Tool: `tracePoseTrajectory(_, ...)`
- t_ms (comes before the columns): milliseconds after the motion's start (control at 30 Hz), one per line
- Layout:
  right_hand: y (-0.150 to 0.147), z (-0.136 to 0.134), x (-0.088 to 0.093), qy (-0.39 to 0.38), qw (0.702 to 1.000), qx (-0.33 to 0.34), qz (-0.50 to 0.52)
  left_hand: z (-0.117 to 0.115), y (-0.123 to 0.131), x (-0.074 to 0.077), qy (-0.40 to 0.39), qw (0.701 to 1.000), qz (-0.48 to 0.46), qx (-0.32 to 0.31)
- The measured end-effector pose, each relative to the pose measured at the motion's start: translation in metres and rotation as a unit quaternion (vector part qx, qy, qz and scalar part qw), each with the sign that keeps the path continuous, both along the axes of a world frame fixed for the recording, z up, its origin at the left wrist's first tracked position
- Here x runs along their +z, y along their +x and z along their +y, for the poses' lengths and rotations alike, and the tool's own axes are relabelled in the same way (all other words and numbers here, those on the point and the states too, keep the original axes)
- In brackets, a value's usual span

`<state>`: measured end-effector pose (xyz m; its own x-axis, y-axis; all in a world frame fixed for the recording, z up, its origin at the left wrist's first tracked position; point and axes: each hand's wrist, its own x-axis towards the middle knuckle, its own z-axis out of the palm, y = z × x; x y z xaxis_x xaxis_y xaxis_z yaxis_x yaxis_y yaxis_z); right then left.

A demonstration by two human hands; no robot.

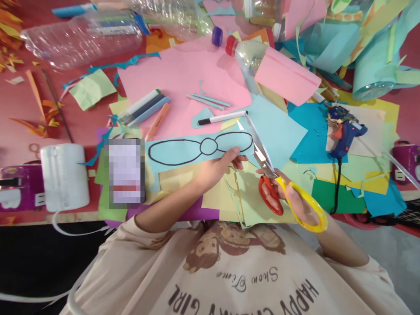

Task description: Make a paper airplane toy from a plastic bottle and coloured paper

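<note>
My left hand point(226, 162) pinches the lower right part of a light blue paper strip point(179, 153), thumb on top and fingers beneath. A propeller-like outline, two long loops joined by a small circle, is drawn on the strip in black. In my right hand point(288, 194) is a pair of scissors point(282, 186) with one red and one yellow handle. Their blades are spread, pointing up and left by the strip's right end. Whether the blades touch the paper I cannot tell. Just above the strip lies a black-and-white marker point(223, 117).
Pink paper point(183, 78) and other coloured sheets cover the table. A blue glue gun point(344, 135) with a cord lies right. A phone point(126, 173) and white power bank point(65, 177) lie left. Plastic bottles point(82, 39) lie at the back, beyond several markers point(144, 107).
</note>
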<state>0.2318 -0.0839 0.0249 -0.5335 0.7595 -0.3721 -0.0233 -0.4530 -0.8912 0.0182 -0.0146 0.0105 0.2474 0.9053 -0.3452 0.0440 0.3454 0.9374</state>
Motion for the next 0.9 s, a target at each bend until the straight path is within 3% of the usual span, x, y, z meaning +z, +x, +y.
tracePoseTrajectory(233,-0.0055,-0.0026,0.0050,-0.004,0.999,-0.038,0.020,0.0010,0.0022,0.0074,-0.017,1.000,0.021,-0.009)
tracePoseTrajectory(567,-0.0066,-0.0044,0.0056,-0.004,0.998,-0.047,0.036,0.0014,0.0003,-0.0001,0.013,0.999,-0.001,-0.036)
tracePoseTrajectory(900,-0.0061,-0.0044,0.0065,-0.002,0.998,-0.055,0.015,0.0036,0.0012,-0.0003,-0.015,0.999,-0.031,-0.008)
